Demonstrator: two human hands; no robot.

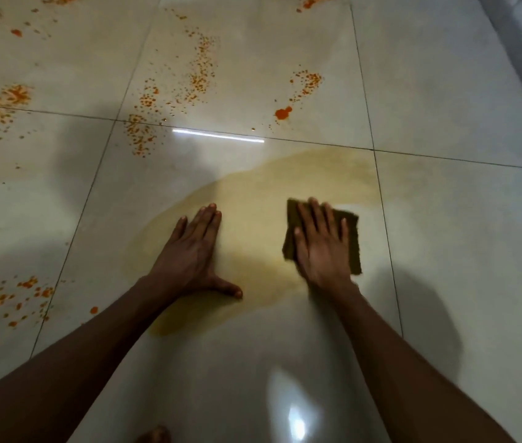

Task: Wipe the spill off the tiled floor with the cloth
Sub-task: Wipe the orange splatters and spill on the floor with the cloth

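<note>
Right hand (322, 247) is flat on the cloth (350, 247), fingers spread wide and pressing it to the floor (461, 251), not pinching it. The cloth is a dark olive square, and it sits at the right edge of the spill (253, 199), a pale yellow film spread over the centre tile.

Left hand (194, 251) is bare, palm down, fingers together and pointing toward 1 o'clock, thumb out toward 4 o'clock. It holds nothing and looks to be a brace, resting on the wet patch itself.

Here is what the next stroke depends on: from the cloth, most of the spill lies at 9 to 10 o'clock, running on toward the left hand and past it. A lobe reaches up to 12 o'clock, near the grout line, and a tail trails down to 7 o'clock under the left forearm. So the sweep wants to go leftward, I'd say, and the right hand is the one placed to do it.

Orange spatter (202, 68) dots the far tiles from 10 to 1 o'clock, well apart from the cloth. Plenty left to wipe, by the look of it.
</note>
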